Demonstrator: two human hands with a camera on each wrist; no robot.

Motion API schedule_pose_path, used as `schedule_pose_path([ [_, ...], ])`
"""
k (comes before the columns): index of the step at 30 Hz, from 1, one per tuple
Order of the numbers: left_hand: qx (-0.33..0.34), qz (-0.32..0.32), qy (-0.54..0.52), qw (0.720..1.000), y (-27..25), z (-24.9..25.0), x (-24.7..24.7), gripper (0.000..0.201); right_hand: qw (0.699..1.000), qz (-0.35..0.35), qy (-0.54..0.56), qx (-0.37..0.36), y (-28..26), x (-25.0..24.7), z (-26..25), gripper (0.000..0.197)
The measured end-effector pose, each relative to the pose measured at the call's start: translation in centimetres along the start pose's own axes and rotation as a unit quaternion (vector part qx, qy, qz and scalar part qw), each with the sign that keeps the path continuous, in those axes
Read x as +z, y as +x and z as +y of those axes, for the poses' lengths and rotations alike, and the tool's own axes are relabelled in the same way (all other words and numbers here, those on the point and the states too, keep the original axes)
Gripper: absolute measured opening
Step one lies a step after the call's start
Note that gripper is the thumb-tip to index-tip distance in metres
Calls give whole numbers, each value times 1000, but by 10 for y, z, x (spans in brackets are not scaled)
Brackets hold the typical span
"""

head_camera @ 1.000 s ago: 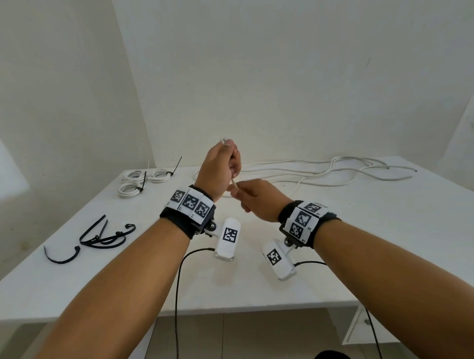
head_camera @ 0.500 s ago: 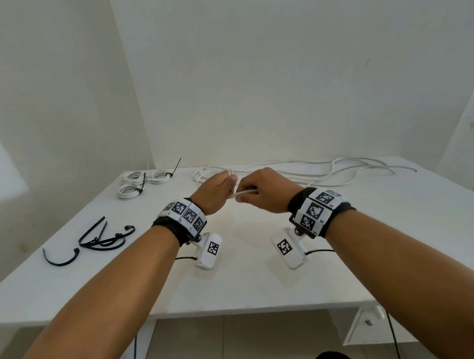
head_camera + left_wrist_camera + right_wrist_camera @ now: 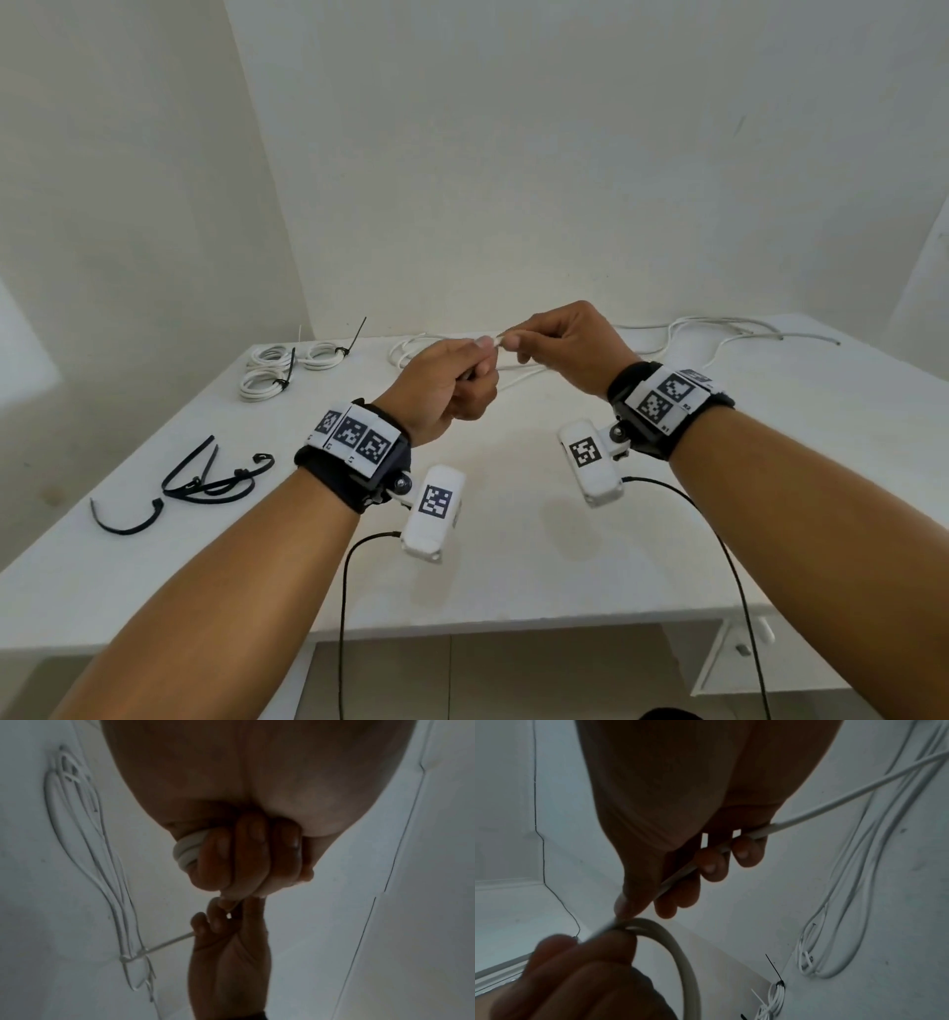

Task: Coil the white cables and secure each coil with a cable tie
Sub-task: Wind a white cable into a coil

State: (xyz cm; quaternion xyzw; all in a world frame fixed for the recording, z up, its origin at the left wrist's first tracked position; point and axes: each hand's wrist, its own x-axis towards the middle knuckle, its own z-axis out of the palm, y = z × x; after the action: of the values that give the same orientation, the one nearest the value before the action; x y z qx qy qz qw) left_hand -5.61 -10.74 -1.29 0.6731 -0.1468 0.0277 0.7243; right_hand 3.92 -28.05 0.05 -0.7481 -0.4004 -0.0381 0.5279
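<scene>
Both hands are raised above the white table [image 3: 513,565]. My left hand [image 3: 457,383] grips a small coil of white cable [image 3: 186,850] in its curled fingers [image 3: 246,850]; the loop [image 3: 680,947] shows in the right wrist view. My right hand [image 3: 560,342] pinches the same cable [image 3: 808,813] next to the left thumb, and the strand runs through its fingers [image 3: 746,852] back to the loose white cables [image 3: 719,334] at the table's rear right. Three tied coils [image 3: 287,365] lie at the rear left. Loose black cable ties [image 3: 205,478] lie at the left.
White walls [image 3: 513,154] close off the table's back and left side. Black wires [image 3: 719,565] hang from the wrist cameras over the front edge. A white drawer unit [image 3: 744,663] stands under the table at the right.
Both hands have risen from low over the table. The right hand has moved up and right, feeding cable to the left hand's coil.
</scene>
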Motion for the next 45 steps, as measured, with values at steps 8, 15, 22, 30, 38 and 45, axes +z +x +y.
schedule_pose_path([
  [8, 73, -17, -135, 988, 5, 19, 18, 25, 998, 6, 67, 10, -9, 28, 9, 58],
  [15, 131, 92, -134, 978, 17, 21, 19, 19, 997, -42, -45, 50, -13, 41, 8, 60],
  [22, 130, 177, -105, 970, 32, 7, 12, 27, 979, -102, -176, 23, -19, 49, 6, 52],
  [30, 74, 170, 216, 959, 28, -19, -9, 84, 938, -196, -286, -9, -28, 45, 4, 30],
  [38, -12, 73, 377, 923, 11, -37, -16, 74, 933, -200, -292, -63, -12, 26, -21, 15],
  [45, -88, 38, 242, 965, -3, -32, -1, 57, 974, -140, -172, -48, 1, 1, -20, 7],
])
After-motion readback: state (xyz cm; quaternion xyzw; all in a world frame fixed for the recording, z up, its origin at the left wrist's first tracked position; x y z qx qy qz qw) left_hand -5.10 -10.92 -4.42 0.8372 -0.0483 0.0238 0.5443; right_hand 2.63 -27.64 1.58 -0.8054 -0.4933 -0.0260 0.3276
